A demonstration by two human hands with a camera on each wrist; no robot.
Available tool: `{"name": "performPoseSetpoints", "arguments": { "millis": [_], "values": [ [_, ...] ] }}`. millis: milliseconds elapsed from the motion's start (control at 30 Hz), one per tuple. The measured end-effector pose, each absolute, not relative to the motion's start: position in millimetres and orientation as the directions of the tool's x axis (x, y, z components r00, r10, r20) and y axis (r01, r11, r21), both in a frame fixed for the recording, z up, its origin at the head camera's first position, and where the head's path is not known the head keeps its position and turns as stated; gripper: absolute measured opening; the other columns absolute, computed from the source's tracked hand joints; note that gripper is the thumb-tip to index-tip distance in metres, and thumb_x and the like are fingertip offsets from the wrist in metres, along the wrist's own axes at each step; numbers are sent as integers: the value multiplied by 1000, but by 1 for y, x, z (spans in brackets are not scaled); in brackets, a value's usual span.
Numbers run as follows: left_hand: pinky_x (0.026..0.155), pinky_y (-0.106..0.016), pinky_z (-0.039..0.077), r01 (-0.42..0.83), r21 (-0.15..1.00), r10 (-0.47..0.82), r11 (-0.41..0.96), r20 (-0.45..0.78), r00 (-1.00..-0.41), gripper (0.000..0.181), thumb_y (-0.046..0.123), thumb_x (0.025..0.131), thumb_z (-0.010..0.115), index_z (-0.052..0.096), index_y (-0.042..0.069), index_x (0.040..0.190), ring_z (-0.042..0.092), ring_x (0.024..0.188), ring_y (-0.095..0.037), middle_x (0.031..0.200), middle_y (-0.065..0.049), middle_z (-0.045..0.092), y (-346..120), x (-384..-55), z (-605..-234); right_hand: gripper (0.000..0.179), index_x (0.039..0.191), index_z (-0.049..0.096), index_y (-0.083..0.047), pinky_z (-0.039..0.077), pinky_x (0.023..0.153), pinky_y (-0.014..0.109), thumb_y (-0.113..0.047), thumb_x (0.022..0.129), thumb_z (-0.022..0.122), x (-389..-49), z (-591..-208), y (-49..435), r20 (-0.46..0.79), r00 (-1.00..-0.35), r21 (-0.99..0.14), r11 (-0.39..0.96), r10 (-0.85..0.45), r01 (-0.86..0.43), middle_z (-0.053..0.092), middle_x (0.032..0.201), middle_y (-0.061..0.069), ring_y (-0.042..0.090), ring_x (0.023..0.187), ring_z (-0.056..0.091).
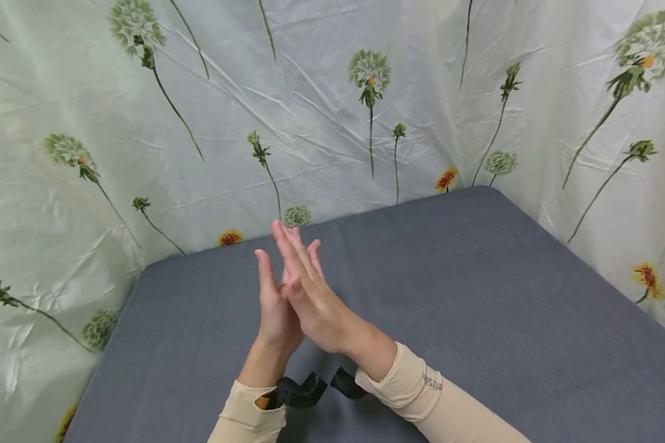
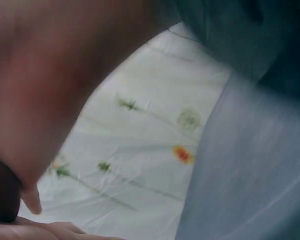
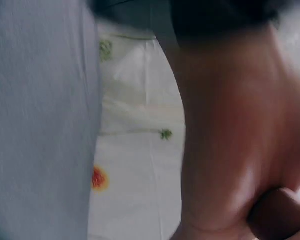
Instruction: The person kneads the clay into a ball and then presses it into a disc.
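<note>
In the head view my left hand point(image 1: 278, 315) and right hand point(image 1: 322, 312) meet palm to palm above the grey table, fingers straight and pointing up and away. The right hand leans across the left and covers much of its palm and fingers. No object shows between them. Large and blurred, the left hand point(image 2: 45, 100) fills one side of the left wrist view, with part of the right hand point(image 2: 45, 231) along the bottom edge. The right wrist view shows the right hand point(image 3: 230, 135) from close up.
The grey tabletop point(image 1: 449, 295) spreads beneath both hands. Behind it and along its sides hangs a white curtain point(image 1: 310, 92) printed with dandelions and orange flowers. Black curved camera mounts point(image 1: 302, 392) sit at both wrists, below cream sleeves point(image 1: 410, 387).
</note>
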State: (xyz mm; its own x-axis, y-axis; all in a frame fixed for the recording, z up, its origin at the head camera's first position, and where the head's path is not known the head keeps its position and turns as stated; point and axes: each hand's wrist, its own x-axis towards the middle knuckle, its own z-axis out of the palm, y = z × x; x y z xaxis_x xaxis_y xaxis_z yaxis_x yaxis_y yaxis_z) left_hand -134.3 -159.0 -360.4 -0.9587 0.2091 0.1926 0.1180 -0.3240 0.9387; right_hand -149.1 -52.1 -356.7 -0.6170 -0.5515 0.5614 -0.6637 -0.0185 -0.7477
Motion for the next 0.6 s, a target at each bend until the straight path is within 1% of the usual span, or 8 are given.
{"name": "performPoseSetpoints", "arguments": {
  "millis": [33,100,233,267,333,467,533,600],
  "values": [
    [134,-62,-8,120,940,241,-318,203,-949,88,92,94,1,-12,49,169,-9,169,-12,181,17,-6,-154,-134,-361,98,175,-2,-23,-9,133,66,-85,98,-5,-152,-356,-49,563,-628,-754,-21,-537,-657,-5,183,-9,17,170,-9],
    [134,-63,-9,132,938,279,-319,227,-933,84,91,94,-2,-15,51,167,-11,169,-12,180,20,-10,-150,-132,-359,100,175,-2,-24,-11,132,66,-87,97,-3,-160,-357,-44,556,-658,-777,-37,-508,-628,-5,182,-10,18,169,-12],
    [135,-60,-8,206,921,260,-332,299,-918,84,90,95,-1,-21,50,166,-12,168,-12,180,19,-11,-148,-126,-348,102,175,-3,-27,-13,132,65,-90,94,-1,-169,-363,-43,511,-709,-825,-46,-486,-564,-6,182,-11,19,168,-15],
    [135,-60,-7,223,916,240,-334,311,-919,85,91,95,0,-22,49,166,-11,169,-14,181,15,-9,-151,-124,-346,102,174,-4,-28,-13,132,66,-90,94,-1,-170,-365,-44,498,-713,-832,-40,-493,-553,-7,182,-12,19,168,-16],
    [134,-64,-3,261,909,188,-325,333,-924,86,93,93,2,-21,51,165,-8,170,-18,181,10,-4,-157,-121,-340,100,174,-5,-29,-12,131,68,-89,94,-2,-169,-369,-48,480,-710,-836,-25,-516,-548,-8,182,-12,21,168,-16],
    [132,-69,-2,312,903,97,-295,353,-931,83,94,93,4,-12,57,165,-3,171,-27,181,6,-1,-170,-119,-334,98,174,-8,-28,-8,130,72,-86,95,-7,-159,-373,-57,467,-674,-822,2,-572,-570,-11,182,-11,24,169,-16],
    [132,-68,-4,315,901,64,-297,348,-935,82,94,93,4,-10,59,165,-2,170,-30,181,5,0,-175,-120,-333,97,174,-9,-28,-6,130,73,-85,96,-10,-152,-372,-61,468,-654,-808,11,-595,-589,-11,182,-9,24,169,-15],
    [134,-65,-5,301,903,48,-305,330,-943,82,94,92,3,-10,59,165,-4,170,-28,181,6,1,-177,-122,-335,96,174,-9,-27,-5,131,73,-84,96,-11,-146,-369,-63,476,-633,-793,13,-610,-609,-11,182,-8,23,169,-15]
  ]
}}
